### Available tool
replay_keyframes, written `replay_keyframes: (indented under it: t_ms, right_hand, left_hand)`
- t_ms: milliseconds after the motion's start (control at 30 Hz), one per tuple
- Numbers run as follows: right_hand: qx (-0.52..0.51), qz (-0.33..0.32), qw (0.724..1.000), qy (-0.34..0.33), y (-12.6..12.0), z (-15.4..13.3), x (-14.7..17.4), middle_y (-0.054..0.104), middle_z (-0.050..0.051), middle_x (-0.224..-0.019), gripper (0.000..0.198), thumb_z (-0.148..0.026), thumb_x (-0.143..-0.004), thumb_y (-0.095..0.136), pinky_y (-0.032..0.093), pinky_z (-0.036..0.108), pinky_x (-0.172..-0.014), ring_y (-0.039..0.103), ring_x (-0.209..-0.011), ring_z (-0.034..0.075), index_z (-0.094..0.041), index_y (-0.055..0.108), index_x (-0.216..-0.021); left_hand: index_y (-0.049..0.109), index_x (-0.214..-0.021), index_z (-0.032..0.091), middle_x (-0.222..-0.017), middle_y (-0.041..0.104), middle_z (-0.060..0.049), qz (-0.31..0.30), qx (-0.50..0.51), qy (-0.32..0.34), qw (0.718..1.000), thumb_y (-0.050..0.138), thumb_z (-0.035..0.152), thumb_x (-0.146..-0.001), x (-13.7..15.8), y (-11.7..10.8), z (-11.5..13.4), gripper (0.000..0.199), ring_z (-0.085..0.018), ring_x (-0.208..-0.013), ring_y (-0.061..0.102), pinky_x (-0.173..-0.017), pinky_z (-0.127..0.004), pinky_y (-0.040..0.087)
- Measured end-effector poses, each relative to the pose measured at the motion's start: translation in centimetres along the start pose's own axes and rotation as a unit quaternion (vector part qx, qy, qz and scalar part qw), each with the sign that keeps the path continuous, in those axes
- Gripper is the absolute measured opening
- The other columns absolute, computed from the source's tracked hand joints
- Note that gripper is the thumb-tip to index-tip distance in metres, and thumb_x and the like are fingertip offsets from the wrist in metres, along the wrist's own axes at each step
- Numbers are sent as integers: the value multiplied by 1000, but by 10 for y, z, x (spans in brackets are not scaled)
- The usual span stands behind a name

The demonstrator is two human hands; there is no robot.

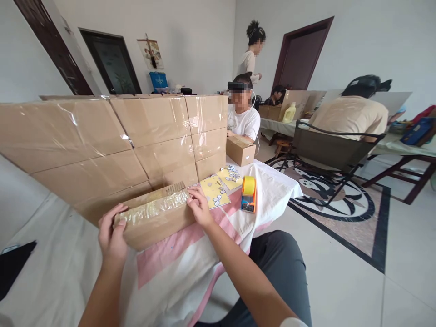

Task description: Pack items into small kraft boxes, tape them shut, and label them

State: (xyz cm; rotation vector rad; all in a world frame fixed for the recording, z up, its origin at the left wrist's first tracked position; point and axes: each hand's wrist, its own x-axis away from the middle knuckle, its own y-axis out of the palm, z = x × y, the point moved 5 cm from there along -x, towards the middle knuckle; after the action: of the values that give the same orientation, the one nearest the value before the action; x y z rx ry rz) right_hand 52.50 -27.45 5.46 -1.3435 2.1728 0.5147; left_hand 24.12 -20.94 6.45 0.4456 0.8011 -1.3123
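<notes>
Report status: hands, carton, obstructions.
Left hand on left end of carton, right hand on its right end. Clear tape along carton's top. Stacked boxes close behind; tape dispenser off to the right.

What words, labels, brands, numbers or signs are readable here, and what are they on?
None can be read.
Blue bag: pale lettering, too small.
White label on the single box beside the stack: too small.
Dark marks on the held box: too blurred.

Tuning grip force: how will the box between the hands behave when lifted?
The box probably stays stiff: its cardboard sides look flat. The tape along its top may feel slippery, being glossy. Flat faces suggest it won't roll.
</notes>
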Motion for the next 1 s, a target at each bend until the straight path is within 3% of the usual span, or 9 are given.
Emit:
replay_keyframes:
  t_ms: [200, 367, 467, 533, 600, 667, 733, 800, 1000]
  right_hand:
    - [8, 19, 999, 27, 1, 10, 2, 66, 11, -125, 45, -55, -95, 58, 53, 39, -100, 64, -115, 25, -25, 69, -126]
    - [29, 46, 997, 47, -9, 3, -2, 69, 11, -122, 40, -51, -94, 62, 53, 41, -97, 65, -109, 25, -25, 68, -124]
    - [155, 96, 983, -26, -59, -30, -12, 70, 11, -117, 29, -44, -94, 64, 46, 48, -108, 63, -115, 28, -24, 69, -115]
    - [256, 181, 947, -72, -113, -53, -16, 68, 11, -115, 27, -43, -93, 64, 45, 51, -110, 61, -116, 29, -23, 68, -111]
    - [318, 290, 902, -44, -172, -61, -14, 63, 12, -123, 35, -44, -90, 65, 43, 53, -112, 57, -123, 30, -22, 65, -117]
    - [307, 349, 884, 53, -220, -50, -8, 56, 16, -137, 58, -47, -81, 71, 48, 52, -106, 57, -125, 32, -20, 57, -130]
    - [247, 322, 898, 167, -245, -24, -1, 59, 19, -134, 68, -52, -78, 71, 56, 48, -93, 64, -115, 31, -17, 54, -133]
    - [194, 249, 919, 235, -249, 0, 5, 70, 17, -115, 59, -55, -79, 69, 59, 41, -79, 70, -97, 29, -15, 62, -121]
    - [186, 134, 945, 233, -233, 26, 6, 75, 7, -82, 38, -48, -71, 79, 55, 34, -68, 67, -73, 22, -15, 73, -89]
  left_hand:
    - [73, -99, 24, -103, 74, -7, -69, -107, 152, 980, 50, 43, -97, 0, 1, 28, 30, -32, -109, 64, -107, -57, 43]
    - [73, -90, 24, -102, 75, -9, -75, -116, 164, 977, 52, 40, -96, 1, 5, 37, 27, -30, -99, 65, -99, -52, 45]
    - [72, -85, 24, -106, 77, -9, -79, -125, 151, 977, 51, 38, -98, 1, 6, 38, 28, -30, -104, 65, -101, -51, 45]
    - [73, -88, 25, -109, 78, -9, -87, -135, 146, 976, 51, 37, -99, 1, 6, 38, 28, -30, -107, 65, -103, -51, 44]
    - [74, -96, 25, -113, 78, -9, -78, -148, 144, 975, 50, 38, -99, 3, 6, 39, 27, -31, -112, 66, -106, -51, 44]
    - [74, -105, 24, -115, 78, -10, -55, -164, 151, 973, 50, 38, -99, 5, 5, 40, 29, -31, -115, 66, -109, -51, 42]
    - [75, -109, 23, -113, 78, -11, -44, -186, 162, 968, 49, 39, -99, 7, 6, 42, 32, -31, -116, 68, -110, -51, 42]
    - [75, -107, 23, -109, 80, -10, -56, -212, 166, 961, 48, 40, -99, 9, 8, 43, 33, -30, -112, 71, -112, -51, 41]
    - [76, -101, 25, -102, 81, -7, -72, -251, 148, 954, 48, 36, -99, 11, 11, 50, 30, -27, -100, 75, -115, -52, 38]
